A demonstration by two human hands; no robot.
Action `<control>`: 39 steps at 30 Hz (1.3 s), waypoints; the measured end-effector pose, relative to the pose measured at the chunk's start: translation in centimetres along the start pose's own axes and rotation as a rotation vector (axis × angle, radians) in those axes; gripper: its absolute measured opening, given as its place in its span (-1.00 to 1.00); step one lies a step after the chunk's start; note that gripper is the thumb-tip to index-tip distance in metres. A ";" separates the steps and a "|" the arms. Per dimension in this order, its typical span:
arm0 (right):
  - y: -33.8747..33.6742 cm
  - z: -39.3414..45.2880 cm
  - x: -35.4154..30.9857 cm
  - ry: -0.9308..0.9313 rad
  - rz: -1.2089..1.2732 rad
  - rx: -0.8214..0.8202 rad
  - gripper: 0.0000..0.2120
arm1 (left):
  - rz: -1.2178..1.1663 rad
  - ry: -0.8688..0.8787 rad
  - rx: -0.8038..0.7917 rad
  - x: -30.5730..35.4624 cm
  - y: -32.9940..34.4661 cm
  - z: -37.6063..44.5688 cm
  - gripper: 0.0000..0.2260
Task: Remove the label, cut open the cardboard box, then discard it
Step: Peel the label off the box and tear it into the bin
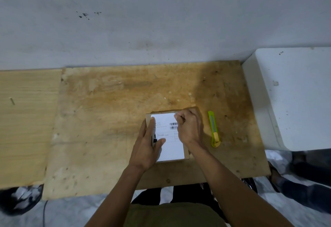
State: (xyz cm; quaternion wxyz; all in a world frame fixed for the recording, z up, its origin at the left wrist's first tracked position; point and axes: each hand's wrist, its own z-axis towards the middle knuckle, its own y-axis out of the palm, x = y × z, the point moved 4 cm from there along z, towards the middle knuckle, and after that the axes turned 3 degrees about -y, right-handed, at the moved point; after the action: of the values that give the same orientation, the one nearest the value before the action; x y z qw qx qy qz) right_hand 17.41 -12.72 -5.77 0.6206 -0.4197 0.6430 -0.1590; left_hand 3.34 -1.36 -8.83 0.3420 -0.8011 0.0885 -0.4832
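Observation:
A small cardboard box (187, 153) lies flat on the plywood board (111, 112), its top almost covered by a white shipping label (165, 131) with barcodes. My left hand (147, 146) rests flat on the box's left side, fingers straight, thumb lying across the label. My right hand (189, 128) is curled over the box's far right corner, with its fingertips pinching at the label's far right corner. A yellow-green utility knife (214, 129) lies on the board just right of the box, apart from both hands.
A white block-like object (293, 97) stands at the right edge of the board. A paler wooden panel (26, 122) adjoins the board on the left. A grey wall rises behind. Someone's legs and shoes show at the lower right, on the floor.

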 end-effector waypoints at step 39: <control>-2.1 0.3 -0.3 -0.329 0.097 -0.070 -0.90 | -0.065 -0.021 0.015 0.8 0.1 -0.3 -0.31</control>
State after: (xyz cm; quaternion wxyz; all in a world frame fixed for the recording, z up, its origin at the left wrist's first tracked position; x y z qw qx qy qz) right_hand 18.36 -13.70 -4.10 0.7093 -0.4299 0.5574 -0.0358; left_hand 3.50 -2.00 -8.24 0.3333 -0.8059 0.0551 -0.4862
